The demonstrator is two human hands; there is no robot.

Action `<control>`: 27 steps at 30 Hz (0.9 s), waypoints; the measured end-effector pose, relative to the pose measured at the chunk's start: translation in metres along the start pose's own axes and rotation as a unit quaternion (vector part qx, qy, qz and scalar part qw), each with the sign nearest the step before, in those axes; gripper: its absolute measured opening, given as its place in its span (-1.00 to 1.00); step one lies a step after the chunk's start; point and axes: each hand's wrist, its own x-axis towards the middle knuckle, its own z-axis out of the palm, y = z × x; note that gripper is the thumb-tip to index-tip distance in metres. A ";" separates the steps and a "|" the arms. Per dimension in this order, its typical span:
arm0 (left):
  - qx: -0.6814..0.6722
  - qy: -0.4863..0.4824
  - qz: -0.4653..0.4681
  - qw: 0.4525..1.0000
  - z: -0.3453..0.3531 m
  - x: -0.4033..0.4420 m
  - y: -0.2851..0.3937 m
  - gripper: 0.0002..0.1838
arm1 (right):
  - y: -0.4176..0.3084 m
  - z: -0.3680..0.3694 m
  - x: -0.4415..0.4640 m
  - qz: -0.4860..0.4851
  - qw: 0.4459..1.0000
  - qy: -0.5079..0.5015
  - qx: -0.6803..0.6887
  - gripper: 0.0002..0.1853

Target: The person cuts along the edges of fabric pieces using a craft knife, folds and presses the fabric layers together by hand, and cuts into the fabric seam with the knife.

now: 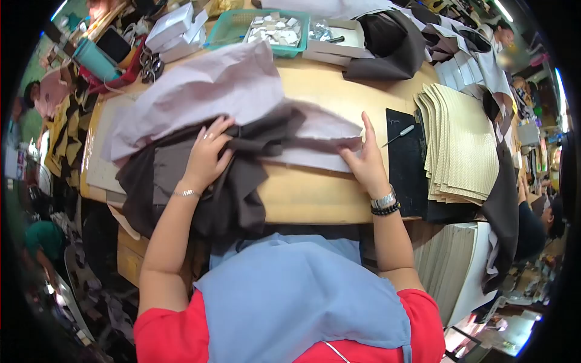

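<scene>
Dark brown fabric [187, 163] lies bunched over the left part of the wooden table and hangs past its front edge. My left hand [212, 148] rests on this fabric with its fingers apart. Pale lilac cloth [206, 91] spreads behind and beside it, and a strip of it reaches right across the table. At the right end of that strip is my right hand [366, 154], its thumb at the cloth's edge and its other fingers raised away from the thumb. The cloth between the two hands is slightly blurred.
A screwdriver-like tool [401, 134] lies on a black board [402, 175] at the right, beside stacked cream patterned sheets [460, 145]. Along the back stand a teal basket [233, 19] with small white pieces and an open box [339, 51]. Other people are at both sides.
</scene>
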 end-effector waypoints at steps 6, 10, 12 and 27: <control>-0.240 0.085 -0.290 0.922 -0.039 -0.044 -0.061 -0.79 | -0.041 -0.015 -0.023 0.056 0.988 -0.052 -0.137 -0.04; -0.235 0.240 -0.324 0.884 -0.078 -0.023 -0.090 -0.76 | -0.048 -0.019 -0.033 0.090 0.978 -0.084 -0.170 -0.06; -0.104 0.281 -0.184 0.936 -0.085 0.002 -0.044 -0.74 | -0.054 -0.018 -0.031 0.095 0.973 -0.093 -0.189 -0.09; 0.278 0.046 -0.247 0.927 -0.007 0.121 -0.074 -0.46 | -0.039 -0.016 -0.030 0.010 0.987 -0.001 -0.163 -0.27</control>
